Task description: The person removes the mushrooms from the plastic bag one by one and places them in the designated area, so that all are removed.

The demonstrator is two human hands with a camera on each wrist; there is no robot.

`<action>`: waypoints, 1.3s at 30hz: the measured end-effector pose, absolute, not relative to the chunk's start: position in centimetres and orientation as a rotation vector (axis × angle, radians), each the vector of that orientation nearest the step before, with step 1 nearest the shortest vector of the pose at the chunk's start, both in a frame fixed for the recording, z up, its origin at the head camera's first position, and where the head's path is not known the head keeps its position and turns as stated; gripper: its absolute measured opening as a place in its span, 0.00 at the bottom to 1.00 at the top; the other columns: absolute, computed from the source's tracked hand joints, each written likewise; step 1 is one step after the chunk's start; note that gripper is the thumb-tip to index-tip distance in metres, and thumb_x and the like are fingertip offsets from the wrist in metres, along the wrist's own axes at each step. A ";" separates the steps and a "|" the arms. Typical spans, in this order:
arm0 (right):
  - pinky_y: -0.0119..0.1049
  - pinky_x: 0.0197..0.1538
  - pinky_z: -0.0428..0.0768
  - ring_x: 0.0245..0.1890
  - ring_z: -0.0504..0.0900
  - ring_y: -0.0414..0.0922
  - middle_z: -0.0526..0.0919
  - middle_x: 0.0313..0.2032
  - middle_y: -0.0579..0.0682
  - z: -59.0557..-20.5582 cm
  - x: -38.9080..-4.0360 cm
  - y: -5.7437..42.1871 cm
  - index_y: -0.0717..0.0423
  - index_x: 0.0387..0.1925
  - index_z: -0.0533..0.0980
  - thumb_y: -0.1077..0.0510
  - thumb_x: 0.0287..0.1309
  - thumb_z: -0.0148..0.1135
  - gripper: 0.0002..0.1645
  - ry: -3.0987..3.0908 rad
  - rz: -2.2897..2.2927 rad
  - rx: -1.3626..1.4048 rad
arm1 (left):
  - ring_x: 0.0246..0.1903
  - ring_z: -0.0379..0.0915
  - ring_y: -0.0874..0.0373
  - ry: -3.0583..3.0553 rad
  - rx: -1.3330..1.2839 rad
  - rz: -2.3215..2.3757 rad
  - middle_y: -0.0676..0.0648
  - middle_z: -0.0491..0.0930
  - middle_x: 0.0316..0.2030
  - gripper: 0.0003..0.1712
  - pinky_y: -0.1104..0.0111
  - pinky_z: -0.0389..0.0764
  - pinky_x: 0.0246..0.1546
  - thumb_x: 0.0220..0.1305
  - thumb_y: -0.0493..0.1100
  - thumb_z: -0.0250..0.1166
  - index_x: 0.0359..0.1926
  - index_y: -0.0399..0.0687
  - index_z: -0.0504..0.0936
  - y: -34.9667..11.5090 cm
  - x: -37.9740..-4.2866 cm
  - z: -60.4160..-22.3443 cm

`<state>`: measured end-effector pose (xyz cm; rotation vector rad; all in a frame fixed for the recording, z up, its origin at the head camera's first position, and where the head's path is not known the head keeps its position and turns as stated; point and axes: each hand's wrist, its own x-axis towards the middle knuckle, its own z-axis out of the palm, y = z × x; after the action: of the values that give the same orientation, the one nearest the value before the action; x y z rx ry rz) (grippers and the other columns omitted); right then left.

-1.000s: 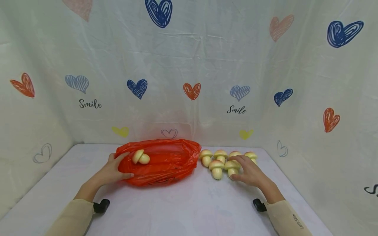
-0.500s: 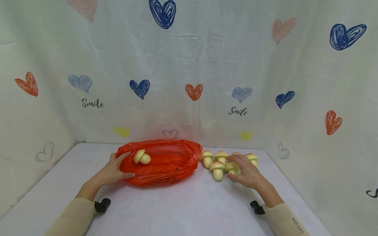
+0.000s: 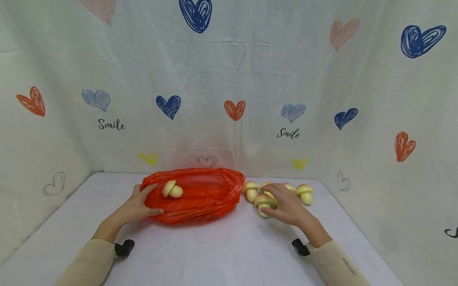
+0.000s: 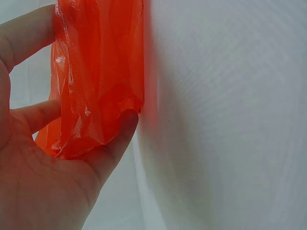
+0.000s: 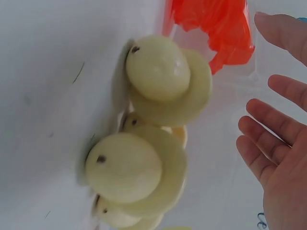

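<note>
My left hand (image 3: 138, 204) holds the left end of a red plastic bag (image 3: 211, 196) that lies mouth-up on the table. Its thumb is at the bag's front and its fingers are at the back and end; the left wrist view shows palm and fingers around the crumpled red plastic (image 4: 96, 72). One toy mushroom (image 3: 173, 189) sits inside the bag near that hand. My right hand (image 3: 286, 204), fingers spread, hovers over the front row of pale mushrooms and covers some of them. The right wrist view shows two stems, on the nearer mushroom (image 5: 127, 167) and another mushroom (image 5: 158, 69), below the open fingers.
Right of the bag, a mushroom (image 3: 251, 191) stands close to its edge; the rightmost mushroom (image 3: 305, 194) lies at the group's far end. A white table (image 3: 214, 254) runs back to a curtain (image 3: 200, 131) printed with hearts.
My right hand has shifted left, from the right front mushroom to the left front one, uncovering the mushrooms at the far right. The left hand and the bag have stayed put.
</note>
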<state>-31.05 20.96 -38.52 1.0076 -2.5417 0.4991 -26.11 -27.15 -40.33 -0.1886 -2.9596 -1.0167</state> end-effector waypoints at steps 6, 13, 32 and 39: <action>0.46 0.55 0.75 0.57 0.71 0.46 0.75 0.54 0.45 -38.1 -31.3 18.9 0.45 0.56 0.74 0.47 0.49 0.72 0.31 -2.512 0.531 1.081 | 0.59 0.50 0.25 -2.969 -0.172 -1.034 0.25 0.44 0.60 0.56 0.34 0.67 0.51 0.49 0.57 0.73 0.70 0.38 0.54 -27.1 -26.0 -40.3; 0.43 0.55 0.76 0.56 0.71 0.43 0.75 0.53 0.43 -37.8 -31.6 15.4 0.48 0.55 0.75 0.49 0.50 0.71 0.29 -2.474 0.546 1.177 | 0.59 0.50 0.25 -2.975 -0.164 -1.037 0.25 0.44 0.61 0.57 0.34 0.67 0.51 0.48 0.57 0.73 0.71 0.39 0.53 -27.2 -26.0 -40.2; 0.37 0.58 0.73 0.57 0.71 0.41 0.74 0.56 0.44 -37.1 -32.0 7.1 0.48 0.60 0.71 0.43 0.56 0.65 0.32 -2.451 0.478 1.367 | 0.60 0.48 0.24 -2.984 -0.155 -1.033 0.24 0.40 0.63 0.57 0.33 0.65 0.52 0.49 0.57 0.73 0.71 0.39 0.52 -27.1 -26.0 -39.8; 0.40 0.60 0.71 0.59 0.69 0.42 0.72 0.58 0.44 -36.8 -32.3 4.8 0.46 0.62 0.69 0.42 0.57 0.63 0.33 -2.542 0.474 1.379 | 0.60 0.49 0.24 -2.979 -0.160 -1.038 0.24 0.42 0.62 0.56 0.34 0.66 0.52 0.49 0.56 0.73 0.71 0.39 0.53 -27.0 -25.9 -40.0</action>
<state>-32.26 4.84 -36.84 1.3791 -2.5420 0.4739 -25.94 -27.04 -39.98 -0.1601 -2.9789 -1.0382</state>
